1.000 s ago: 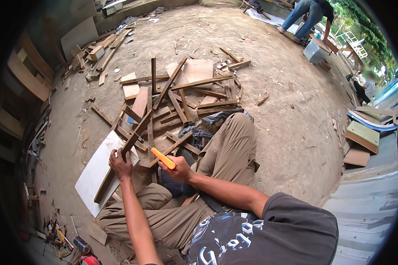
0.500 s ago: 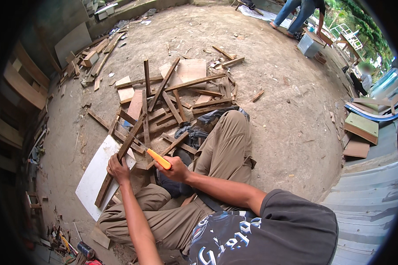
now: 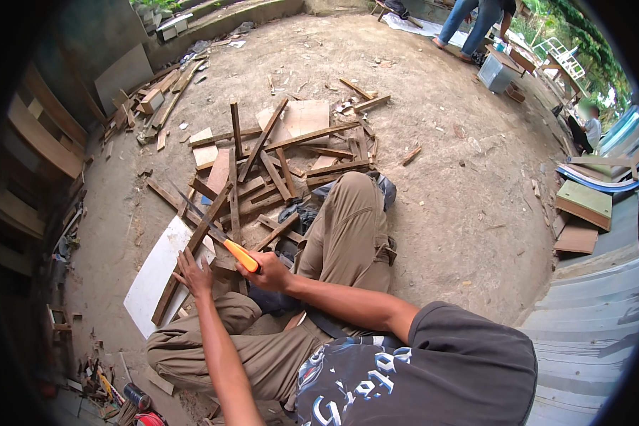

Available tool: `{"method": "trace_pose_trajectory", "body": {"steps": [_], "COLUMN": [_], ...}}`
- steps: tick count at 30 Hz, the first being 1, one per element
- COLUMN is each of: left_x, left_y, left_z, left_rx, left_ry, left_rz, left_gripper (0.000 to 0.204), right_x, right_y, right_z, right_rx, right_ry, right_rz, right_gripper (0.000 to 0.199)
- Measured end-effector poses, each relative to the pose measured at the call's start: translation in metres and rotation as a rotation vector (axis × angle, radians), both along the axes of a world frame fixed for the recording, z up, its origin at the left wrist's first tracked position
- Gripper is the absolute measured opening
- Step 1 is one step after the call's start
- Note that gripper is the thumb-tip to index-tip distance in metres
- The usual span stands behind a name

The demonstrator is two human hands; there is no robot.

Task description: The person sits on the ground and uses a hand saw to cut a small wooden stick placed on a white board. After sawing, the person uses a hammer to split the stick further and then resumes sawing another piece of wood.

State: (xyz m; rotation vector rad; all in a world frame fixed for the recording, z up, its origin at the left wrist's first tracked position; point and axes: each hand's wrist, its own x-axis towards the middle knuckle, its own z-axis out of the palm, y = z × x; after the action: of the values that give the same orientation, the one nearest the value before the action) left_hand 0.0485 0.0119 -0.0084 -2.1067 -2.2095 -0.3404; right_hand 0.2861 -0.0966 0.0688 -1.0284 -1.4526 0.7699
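Observation:
My right hand is closed round the orange handle of a handsaw. The saw's thin dark blade points to the far left and crosses over a long brown wooden strip. On that strip rests my left hand, its fingers stretched out and apart. The strip slants across a white board lying on the ground at my left. Whether the blade's teeth touch the wood cannot be made out.
In front of my legs lies a heap of wooden strips and board pieces. More scrap wood lines the far left. Tools and a can are at the lower left. Boards stack at the right. Another person stands at the far right.
My right hand has drawn the saw slightly back and left, and more of its blade shows. My left hand's fingers have loosened from round the strip and spread out over it.

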Motion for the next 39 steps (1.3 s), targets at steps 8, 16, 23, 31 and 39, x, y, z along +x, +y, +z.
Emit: {"method": "trace_pose_trajectory", "body": {"steps": [8,16,23,31,39], "left_x": [0.009,0.002,-0.040,-0.045,-0.040], "left_y": [0.005,0.022,0.026,0.027,0.044], "left_z": [0.030,0.022,0.003,0.018,-0.001], "left_rx": [-0.216,-0.003,0.236,0.311,0.485], "left_ry": [-0.121,-0.177,-0.004,-0.155,-0.166], "left_rz": [-0.027,0.118,-0.133,-0.292,-0.269], "left_gripper": [0.064,0.041,0.043,0.049,0.026], "right_x": [0.000,-0.031,-0.047,-0.059,-0.062], "right_y": [-0.002,0.005,0.010,0.010,0.013], "right_z": [0.010,0.023,0.036,0.029,0.023], "right_rx": [0.062,-0.098,-0.264,-0.160,-0.155], "right_ry": [0.060,0.102,0.153,0.103,0.027], "right_rz": [-0.075,-0.085,-0.059,-0.115,-0.077], "right_gripper": [0.029,0.036,0.035,0.031,0.030]}}
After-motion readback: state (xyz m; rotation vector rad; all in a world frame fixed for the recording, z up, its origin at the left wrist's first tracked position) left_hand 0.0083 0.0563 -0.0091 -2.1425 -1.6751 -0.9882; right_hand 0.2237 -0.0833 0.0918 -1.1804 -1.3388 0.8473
